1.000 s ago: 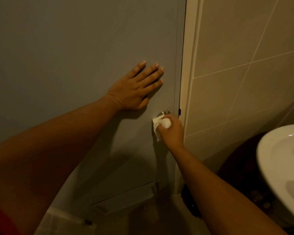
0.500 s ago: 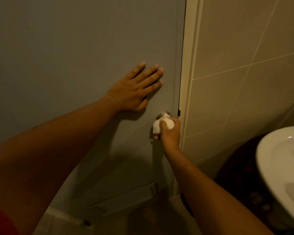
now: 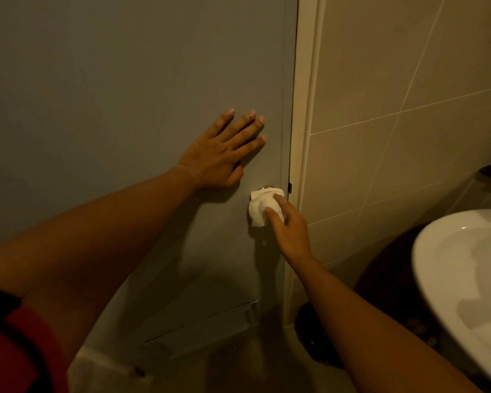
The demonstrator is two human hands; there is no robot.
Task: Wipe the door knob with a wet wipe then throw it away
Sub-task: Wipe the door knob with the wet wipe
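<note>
A grey door [image 3: 125, 95] fills the left of the view. Its metal knob [image 3: 267, 188] sits near the door's right edge, and only a sliver of its top shows above a crumpled white wet wipe [image 3: 262, 207]. My right hand [image 3: 288, 225] presses the wipe around the knob with thumb and fingers. My left hand [image 3: 224, 151] lies flat on the door, fingers spread, up and left of the knob, holding nothing.
A cream door frame [image 3: 304, 109] runs beside beige wall tiles [image 3: 408, 123]. A white sink [image 3: 459, 293] juts in at the lower right. A dark round bin [image 3: 323, 336] stands on the floor below it. A vent slot [image 3: 201, 324] crosses the door's bottom.
My right hand has turned around the knob with the wipe, which now covers more of the knob. My left hand has stayed flat on the door.
</note>
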